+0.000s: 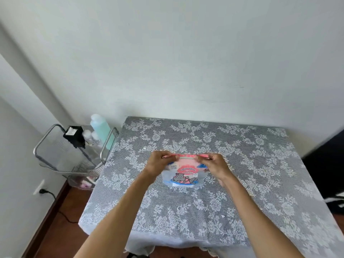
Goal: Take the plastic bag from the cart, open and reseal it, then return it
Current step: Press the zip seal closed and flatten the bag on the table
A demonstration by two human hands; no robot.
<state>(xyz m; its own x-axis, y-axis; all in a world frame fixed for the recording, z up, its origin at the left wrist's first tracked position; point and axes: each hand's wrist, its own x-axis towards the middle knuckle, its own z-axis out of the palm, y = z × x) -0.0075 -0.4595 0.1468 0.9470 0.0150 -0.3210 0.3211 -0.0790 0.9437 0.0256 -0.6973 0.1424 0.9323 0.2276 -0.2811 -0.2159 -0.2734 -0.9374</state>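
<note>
Head view: both hands, left [158, 162] and right [214, 163], pinch opposite ends of the pink-topped printed plastic bag's [183, 174] sideways-running seal above the lace-covered surface [242, 164].

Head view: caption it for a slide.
Left hand and right hand pinch the printed plastic bag's top edge above a lace-covered table.

The plastic bag [183, 173] is pink and pale blue with a grey cartoon hippo — the tablecloth [232, 164] grey under white floral lace; one bottle [101, 127] mint green.
</note>
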